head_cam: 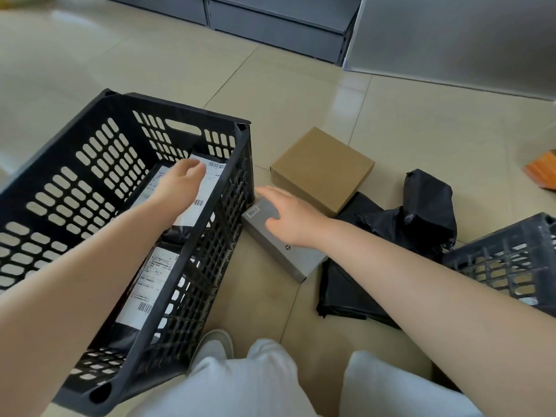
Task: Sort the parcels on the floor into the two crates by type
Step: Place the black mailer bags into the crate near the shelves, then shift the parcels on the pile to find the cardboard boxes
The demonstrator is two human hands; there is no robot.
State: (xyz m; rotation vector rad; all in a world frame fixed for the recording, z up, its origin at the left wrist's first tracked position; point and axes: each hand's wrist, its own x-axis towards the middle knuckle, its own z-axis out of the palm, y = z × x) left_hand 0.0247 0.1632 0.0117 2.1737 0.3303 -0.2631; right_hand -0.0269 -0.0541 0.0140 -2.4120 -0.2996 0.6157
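Observation:
A black slotted crate stands on the floor at the left and holds two black mailer bags with white labels. My left hand hovers inside it, fingers relaxed, just above the far label. My right hand lies flat, fingers straight, on a grey box beside the crate. Behind it sits a brown cardboard box. Black mailer bags lie at the right. A second black crate shows at the right edge.
Grey cabinets and a metal panel line the far side. An orange object lies at the right edge. My knees in light trousers and a white shoe are at the bottom. Tiled floor stretches behind the crate.

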